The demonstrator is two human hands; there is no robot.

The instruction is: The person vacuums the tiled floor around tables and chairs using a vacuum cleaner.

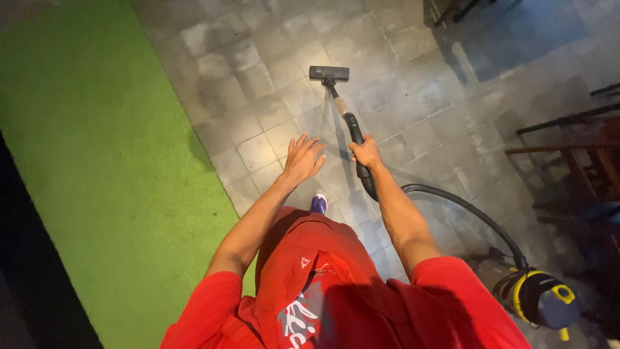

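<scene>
Grey stone floor tiles (258, 84), head view: right hand (366, 153) with fingers wrapped around black vacuum wand (354, 129), its floor nozzle (329, 73) flat on the tiles ahead. Left hand (302, 159) free, fingers spread wide, just beside the wand. Yellow-and-black canister (539, 297) at lower right, hose (465, 210) attached; green mat (97, 161) at left.

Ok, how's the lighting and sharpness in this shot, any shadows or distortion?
Head view: dim, uneven light, with the wooden chairs sunk in shadow at right; wide-angle bending at the edges; the right hand on the vacuum wand is reasonably sharp, the open left hand slightly soft.
</scene>
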